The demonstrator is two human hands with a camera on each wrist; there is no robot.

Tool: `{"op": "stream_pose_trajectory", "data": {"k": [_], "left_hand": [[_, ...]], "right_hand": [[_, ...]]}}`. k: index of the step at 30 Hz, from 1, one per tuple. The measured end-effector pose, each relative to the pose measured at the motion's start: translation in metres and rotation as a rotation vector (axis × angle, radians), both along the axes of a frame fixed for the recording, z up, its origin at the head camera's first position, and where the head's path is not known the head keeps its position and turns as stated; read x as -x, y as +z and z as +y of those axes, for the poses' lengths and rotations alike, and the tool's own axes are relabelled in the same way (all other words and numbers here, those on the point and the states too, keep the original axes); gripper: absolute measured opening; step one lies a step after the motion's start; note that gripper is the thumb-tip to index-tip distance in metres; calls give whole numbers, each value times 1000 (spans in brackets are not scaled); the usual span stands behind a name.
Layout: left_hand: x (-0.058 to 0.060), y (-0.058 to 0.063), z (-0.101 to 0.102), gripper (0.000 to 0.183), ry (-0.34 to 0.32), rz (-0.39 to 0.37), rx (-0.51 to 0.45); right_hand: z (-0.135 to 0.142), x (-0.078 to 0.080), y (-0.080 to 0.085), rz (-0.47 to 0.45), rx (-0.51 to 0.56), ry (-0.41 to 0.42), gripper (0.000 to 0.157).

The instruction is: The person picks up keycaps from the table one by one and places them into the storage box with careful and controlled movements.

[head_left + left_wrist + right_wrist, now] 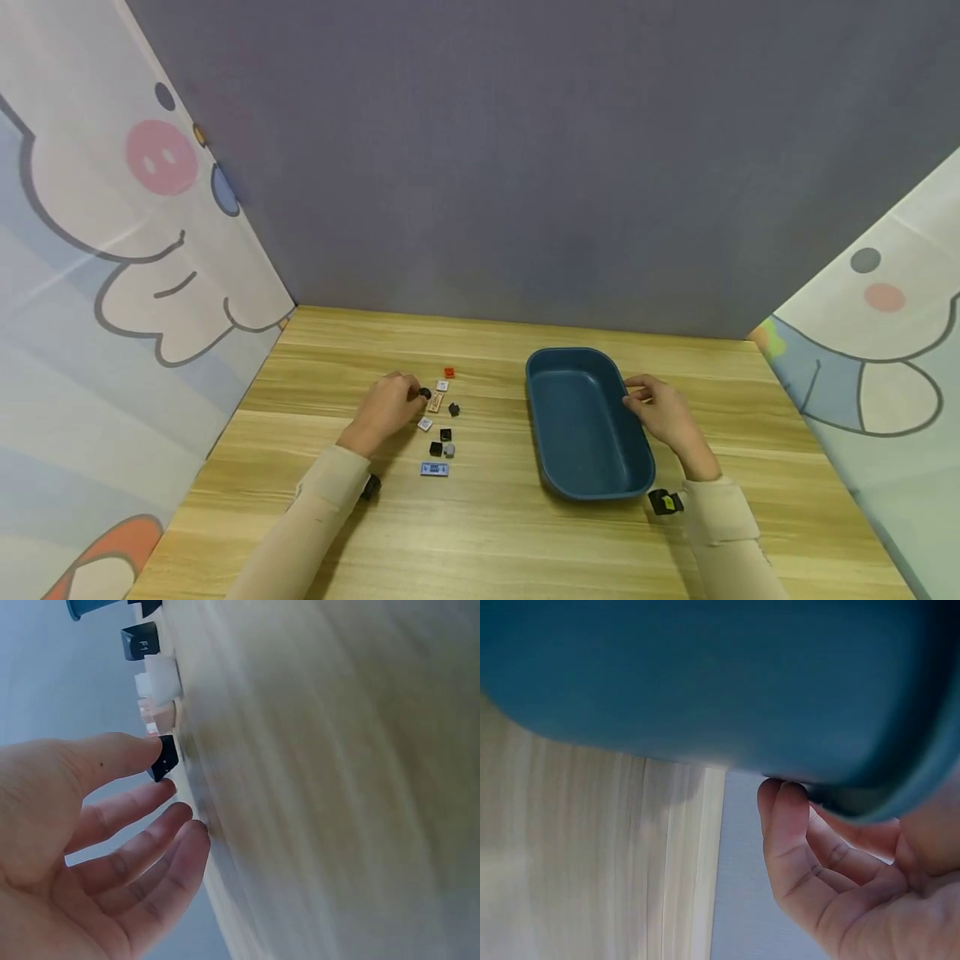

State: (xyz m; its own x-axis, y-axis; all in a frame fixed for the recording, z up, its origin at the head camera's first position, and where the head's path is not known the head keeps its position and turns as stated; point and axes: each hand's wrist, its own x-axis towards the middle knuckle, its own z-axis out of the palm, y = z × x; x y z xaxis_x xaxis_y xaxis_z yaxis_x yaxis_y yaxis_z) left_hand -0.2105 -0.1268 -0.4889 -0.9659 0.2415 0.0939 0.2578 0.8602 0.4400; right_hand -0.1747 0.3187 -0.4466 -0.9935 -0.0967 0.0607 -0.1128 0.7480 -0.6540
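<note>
On the left of the table my left hand (386,408) pinches a black keycap (164,757) between thumb and index finger, low over the wood. Its other fingers are loosely bent below. Beside it lie a tan keycap (435,403), white keycaps (442,386), a red keycap (449,372) and several black ones (446,435). Nearer me are a grey keycap (449,450) and a long blue keycap (434,469). My right hand (663,410) holds the right rim of a dark blue rectangular basin (542,433); in the right wrist view its bent fingertips (784,795) press beneath the rim.
The basin stands right of the keycaps, with bare wood (487,533) between and in front of them. A grey panel (480,167) rises behind the table, and cartoon-printed sheets (67,375) flank it. Each wrist carries a small black camera (664,502).
</note>
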Motion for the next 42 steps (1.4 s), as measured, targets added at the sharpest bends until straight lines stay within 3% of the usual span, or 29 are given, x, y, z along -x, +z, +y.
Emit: {"op": "stream_pose_trajectory", "data": {"k": [4,9,15,23,28,35,42], "left_hand": [[-3,3,2,24,-13,30,-31],[-5,15,12,31,-75,84,-146],[-7,35,33,29,-130,176,-185],[-10,51,71,31,-189,191,-238],[-11,55,96,29,-241,218,-211],[-13,57,128,27,-365,247,-233],[-16,58,147,29,-414,266,-212]], "right_hand": [[0,0,-1,1,-4,1,31],[0,-1,0,-6,-3,0,32],[-1,-3,3,-26,-2,-2,33],[0,-2,2,-37,9,-9,33],[1,-1,-1,-41,13,-8,33],[0,-2,1,-24,19,-8,32],[0,-4,0,-24,25,-10,34]]}}
